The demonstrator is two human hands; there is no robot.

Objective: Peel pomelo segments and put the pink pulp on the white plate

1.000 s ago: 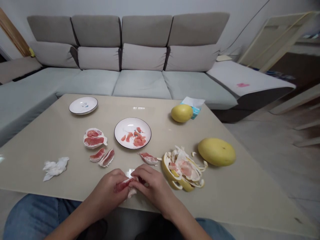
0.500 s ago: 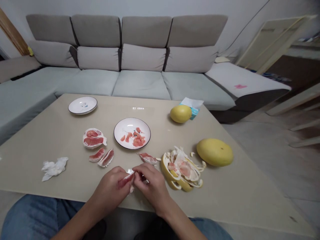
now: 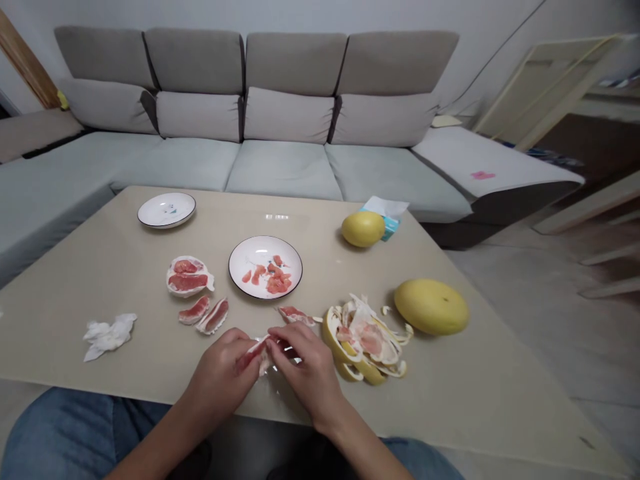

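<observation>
"Talk me through it: what are you holding?"
"My left grip point(image 3: 223, 368) is wrapped round a red segment point(image 3: 245, 362), low over the counter point(image 3: 445, 393) — and my right grip point(image 3: 306, 363) pinches its white edge, thumb against finger, in the gap between the two."
"And around you?"
"Just beyond the grips, another segment point(image 3: 296, 316); farther out, a plate point(image 3: 243, 257) with red pieces point(image 3: 277, 283). Right beside my right grip, a heap of peel point(image 3: 367, 339) — then a whole yellow fruit point(image 3: 431, 307)."
</observation>
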